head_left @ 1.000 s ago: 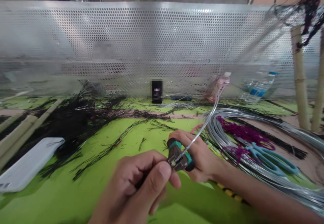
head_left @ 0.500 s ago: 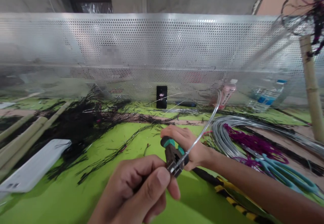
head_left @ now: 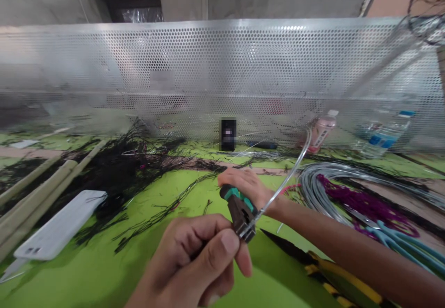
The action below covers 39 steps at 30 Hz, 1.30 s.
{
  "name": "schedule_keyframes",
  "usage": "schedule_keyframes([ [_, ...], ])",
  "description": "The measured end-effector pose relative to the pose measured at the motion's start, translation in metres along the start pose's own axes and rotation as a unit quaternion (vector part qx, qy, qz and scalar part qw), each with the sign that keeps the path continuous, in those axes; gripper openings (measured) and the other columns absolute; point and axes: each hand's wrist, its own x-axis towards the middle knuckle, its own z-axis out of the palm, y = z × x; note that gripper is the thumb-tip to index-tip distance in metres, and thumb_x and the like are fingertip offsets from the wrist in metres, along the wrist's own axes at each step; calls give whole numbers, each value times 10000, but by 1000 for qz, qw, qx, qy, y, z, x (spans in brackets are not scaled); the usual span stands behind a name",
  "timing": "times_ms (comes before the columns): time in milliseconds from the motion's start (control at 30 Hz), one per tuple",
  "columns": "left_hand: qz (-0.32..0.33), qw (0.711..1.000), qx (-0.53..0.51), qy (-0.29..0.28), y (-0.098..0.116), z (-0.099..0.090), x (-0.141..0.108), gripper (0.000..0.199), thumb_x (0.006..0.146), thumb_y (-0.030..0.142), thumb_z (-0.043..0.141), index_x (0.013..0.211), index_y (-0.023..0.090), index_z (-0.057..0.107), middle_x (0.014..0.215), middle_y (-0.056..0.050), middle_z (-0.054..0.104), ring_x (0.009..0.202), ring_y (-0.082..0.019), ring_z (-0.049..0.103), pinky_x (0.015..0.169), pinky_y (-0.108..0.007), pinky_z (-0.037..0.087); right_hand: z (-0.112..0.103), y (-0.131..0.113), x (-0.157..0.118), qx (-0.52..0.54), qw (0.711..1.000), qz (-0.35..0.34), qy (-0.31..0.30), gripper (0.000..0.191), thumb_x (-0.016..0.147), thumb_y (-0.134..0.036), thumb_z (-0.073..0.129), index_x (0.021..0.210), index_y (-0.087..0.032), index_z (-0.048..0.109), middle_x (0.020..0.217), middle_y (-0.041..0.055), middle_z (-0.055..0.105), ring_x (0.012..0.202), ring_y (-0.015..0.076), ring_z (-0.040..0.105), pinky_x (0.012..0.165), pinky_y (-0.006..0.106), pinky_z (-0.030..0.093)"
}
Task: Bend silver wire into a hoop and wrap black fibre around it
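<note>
My right hand (head_left: 245, 185) is wrapped round the green-and-black handles of a pair of pliers (head_left: 241, 215), whose jaws point down toward me. A silvery wire (head_left: 287, 178) lies at the jaws and rises to the upper right, in front of my right forearm. Just below the jaws, my left hand (head_left: 198, 257) is closed in a pinch between thumb and forefinger at the wire's near end. The tip itself is hidden by the fingers. Beneath both hands is a bright green tabletop (head_left: 149, 280).
A coil of silvery wire (head_left: 309, 192), purple cord (head_left: 368, 206), blue-handled scissors (head_left: 410, 243) and a black-and-yellow tool (head_left: 327, 271) lie right. Two bottles (head_left: 323, 131) and a phone (head_left: 228, 134) stand by the perforated metal panel (head_left: 208, 67). Left are black strands (head_left: 118, 169), a white device (head_left: 62, 227) and bamboo poles (head_left: 38, 196).
The pliers' jaws look closer together on the wire than before. Both hands keep nearly the same places, while the surroundings have slid a little to the right in view.
</note>
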Motion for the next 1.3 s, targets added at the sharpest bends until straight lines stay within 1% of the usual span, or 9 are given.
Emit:
schedule_keyframes([
  [133,4,1000,-12,8,1,0,3,423,846,553,758,705,158,699,491,74,338,453,-29,215,439,-169,144,6,12,4,27,997,-61,48,505,979,-455,271,1197,-117,577,1098,143,704,1063,222,682,946,360,550],
  [333,-4,1000,2,-11,3,-4,4,370,902,497,717,739,165,710,510,65,399,437,-25,239,439,-170,184,3,13,12,58,993,-82,68,597,985,-558,239,1161,-105,586,1060,146,700,1032,240,678,927,386,546],
  [600,39,993,110,17,2,-15,6,364,977,502,615,806,197,715,535,66,407,470,-40,259,449,-155,206,11,18,10,106,992,-58,30,486,869,-525,354,1106,-154,561,970,127,677,888,246,663,794,430,569],
  [767,108,963,232,87,2,-11,10,345,1000,489,565,853,213,709,505,66,471,448,-46,351,422,-135,260,-15,-5,-17,119,992,22,-30,352,828,-295,461,1148,-166,529,933,76,647,788,194,630,676,343,534],
  [867,201,907,337,151,0,-5,12,251,1009,368,552,871,228,709,511,72,528,441,-49,461,421,-125,333,-37,-33,-41,89,985,134,-65,383,794,-205,507,1174,-164,520,930,72,638,748,201,604,636,338,483],
  [967,299,811,459,204,-7,1,11,191,986,250,550,856,245,690,499,98,526,402,-41,479,414,-128,351,-50,-66,-61,69,960,257,-85,292,804,-204,523,1095,-189,534,877,55,635,694,200,591,580,320,436],
  [1067,373,719,542,225,-18,3,9,116,962,209,579,896,255,662,521,115,557,377,-38,472,425,-144,372,-54,-98,-73,79,944,316,-56,131,761,-177,498,881,-229,499,739,18,596,582,179,542,506,303,384],
  [1200,431,648,585,228,-34,7,7,100,962,158,591,975,224,665,706,69,733,520,-52,640,621,-117,523,-51,-128,-80,104,925,364,-28,151,736,-174,485,869,-244,504,750,20,621,609,195,584,527,313,455],
  [1300,459,612,605,221,-42,13,3,100,967,114,588,947,178,661,719,33,760,567,-66,685,720,-115,560,-48,-140,-86,123,919,374,-24,191,742,-226,492,921,-237,557,818,47,665,668,213,634,583,330,528],
])
